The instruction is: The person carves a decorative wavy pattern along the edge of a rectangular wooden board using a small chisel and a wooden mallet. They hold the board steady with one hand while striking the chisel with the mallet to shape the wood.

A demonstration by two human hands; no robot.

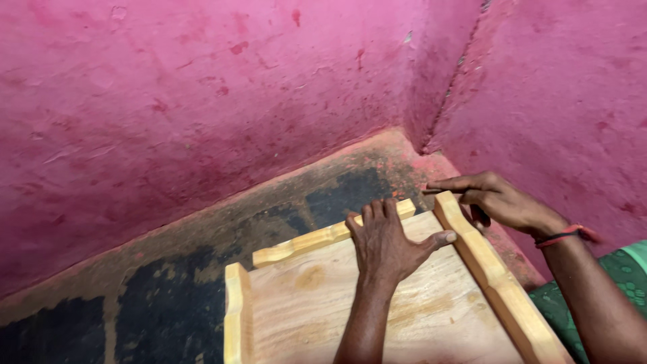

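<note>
Nearest the camera lies the wooden panel (404, 303), flat on the floor (168, 290) in the corner of two pink walls (168, 101). Three raised wooden strips border the panel: a far strip (303, 244) along the top edge, a left strip (236, 313) and a right strip (499, 280).

Left hand (387, 239): palm down on the panel near its far right corner. The fingers (377, 210) are spread apart and flat, with the tips over the far strip. The thumb (441, 238) points toward the right strip, touching or just short of it.

Right hand (499, 199): positioned at the far end of the right strip, resting on its outer side. The index finger is extended straight; the remaining fingers are curled loosely, clamped on nothing visible. A red band (566, 236) circles the wrist.
</note>
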